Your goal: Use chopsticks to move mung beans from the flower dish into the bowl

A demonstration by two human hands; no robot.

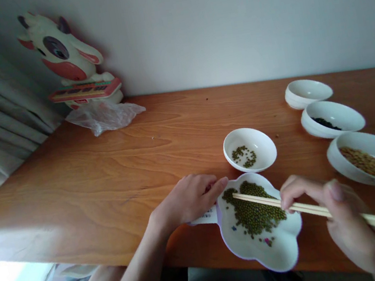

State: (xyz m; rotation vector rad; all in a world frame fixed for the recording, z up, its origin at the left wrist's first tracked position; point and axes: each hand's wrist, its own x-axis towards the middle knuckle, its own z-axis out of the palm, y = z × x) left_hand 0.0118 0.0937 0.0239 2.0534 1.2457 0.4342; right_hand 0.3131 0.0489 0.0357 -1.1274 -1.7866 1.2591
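Right hand [347, 217], grip clamped on chopsticks [308, 208], should pinch beans [253, 213] lightly while left hand [193, 198], closure unclear, touches dish [282, 254] at bench's [179, 137] near edge.

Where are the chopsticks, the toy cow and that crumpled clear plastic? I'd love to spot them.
Chopsticks [308, 208]: head view, on their slim shafts.
Toy cow [67, 69]: head view, on its pink snout.
Clear plastic [104, 117]: head view, on its crumpled middle.

Dim light, glare on tabletop [106, 173] at left, stretched edges
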